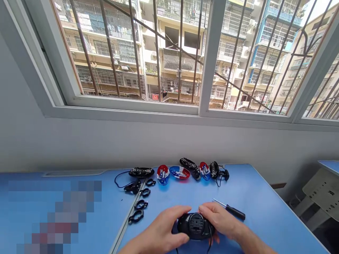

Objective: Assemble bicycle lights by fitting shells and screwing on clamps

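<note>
A black oval device (196,225) with a round slotted part in its middle and a thin black cable is held low over the blue table. My left hand (169,227) grips its left end, thumb and fingers on either side. At the other end my right hand (219,220) is closed around the edge, with some fingertips hidden beneath. A screwdriver (234,211) with a black handle lies just beyond my right hand. To the left are several black ring clamps (141,204) in a loose row.
Along the table's (254,197) wall side lie red-and-blue oval shells (162,175), black oval shells (141,172) and small black corded parts (132,187). A seam runs through the tabletop. Behind it are a wall and a barred window (137,109). Part of the left side is blurred out.
</note>
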{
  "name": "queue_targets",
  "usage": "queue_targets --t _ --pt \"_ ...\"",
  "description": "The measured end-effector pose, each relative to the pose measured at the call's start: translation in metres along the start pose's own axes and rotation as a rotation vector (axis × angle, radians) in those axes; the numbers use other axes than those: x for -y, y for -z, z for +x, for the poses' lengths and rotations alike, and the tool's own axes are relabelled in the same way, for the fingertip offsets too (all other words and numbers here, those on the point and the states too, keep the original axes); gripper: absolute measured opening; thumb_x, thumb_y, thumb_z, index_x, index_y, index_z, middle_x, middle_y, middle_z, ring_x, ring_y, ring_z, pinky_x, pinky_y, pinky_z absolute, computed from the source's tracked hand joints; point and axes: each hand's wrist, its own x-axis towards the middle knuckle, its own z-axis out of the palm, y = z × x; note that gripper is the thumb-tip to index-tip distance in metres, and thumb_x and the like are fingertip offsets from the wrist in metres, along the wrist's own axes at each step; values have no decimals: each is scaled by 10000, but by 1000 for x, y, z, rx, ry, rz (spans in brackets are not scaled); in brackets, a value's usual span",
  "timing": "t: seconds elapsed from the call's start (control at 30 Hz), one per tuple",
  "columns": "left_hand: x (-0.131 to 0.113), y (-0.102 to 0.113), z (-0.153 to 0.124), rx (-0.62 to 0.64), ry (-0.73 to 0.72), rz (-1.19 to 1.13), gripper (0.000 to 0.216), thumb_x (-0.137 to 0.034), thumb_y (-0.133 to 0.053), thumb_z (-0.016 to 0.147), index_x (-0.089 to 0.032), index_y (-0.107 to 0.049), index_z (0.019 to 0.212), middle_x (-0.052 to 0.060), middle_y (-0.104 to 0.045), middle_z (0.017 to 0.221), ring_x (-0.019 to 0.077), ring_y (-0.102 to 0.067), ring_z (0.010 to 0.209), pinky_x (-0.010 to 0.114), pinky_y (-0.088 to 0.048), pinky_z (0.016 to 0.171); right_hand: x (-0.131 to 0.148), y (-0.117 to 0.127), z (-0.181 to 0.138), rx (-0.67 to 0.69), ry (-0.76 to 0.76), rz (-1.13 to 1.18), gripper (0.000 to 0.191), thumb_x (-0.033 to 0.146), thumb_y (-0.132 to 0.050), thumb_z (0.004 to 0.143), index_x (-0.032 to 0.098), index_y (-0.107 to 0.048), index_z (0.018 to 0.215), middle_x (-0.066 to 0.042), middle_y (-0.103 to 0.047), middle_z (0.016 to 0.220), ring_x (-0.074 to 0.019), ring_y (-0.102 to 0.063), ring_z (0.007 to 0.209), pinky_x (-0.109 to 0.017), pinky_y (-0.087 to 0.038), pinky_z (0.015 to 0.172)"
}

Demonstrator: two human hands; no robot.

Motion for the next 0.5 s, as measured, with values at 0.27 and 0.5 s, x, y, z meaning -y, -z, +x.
queue_targets --t 0.27,0.5 --pt "-3 -3 -1 76 44 18 462 -202 -631 589 -252 -651 1048 5 -648 1031 260 -570 951 289 -466 803 6 -6 -4 2 -32 -18 391 584 -478 835 205 -443 742 65 -497 524 -83 -487 355 -158 -267 271" --pt "3 -6 -3 16 65 -65 382 -195 -550 611 -210 -658 977 21 -638 959 237 -571 902 269 -447 745 10 -5 -12 -5 89 -71 368 502 -514 830 171 -556 983 -11 -594 793 -107 -564 509 -167 -352 324"
